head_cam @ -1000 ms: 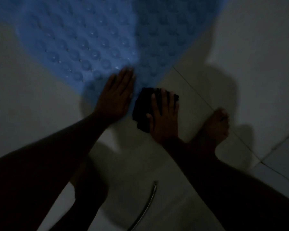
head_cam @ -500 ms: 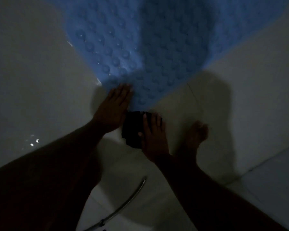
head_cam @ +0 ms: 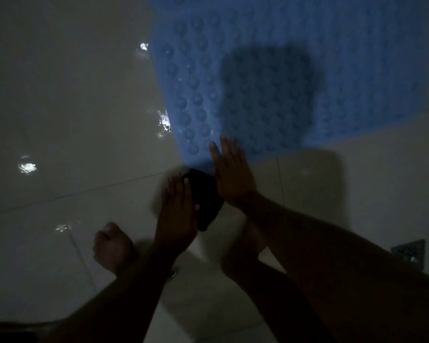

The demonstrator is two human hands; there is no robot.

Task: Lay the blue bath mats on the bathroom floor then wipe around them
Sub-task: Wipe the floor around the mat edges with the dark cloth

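The dark cloth (head_cam: 206,194) is pressed under the flat left hand (head_cam: 176,209), just short of the near corner of the blue bath mat (head_cam: 270,78), itself pinned by the spread right hand (head_cam: 231,172).

Dim down there, murky and grainy all over. The light came from above and behind me, so a big dark shadow fell across the bumpy blue rubber bath mat (head_cam: 357,58), with another on the glossy pale floor tiles (head_cam: 60,107) beside it. White glare spots flashed on the wet tiles at the left. My left hand (head_cam: 176,214) was smeared with motion blur at the fingertips. The dark cloth (head_cam: 206,194) under it read as a black blob, and my forearms sank into blackness at the bottom edge.
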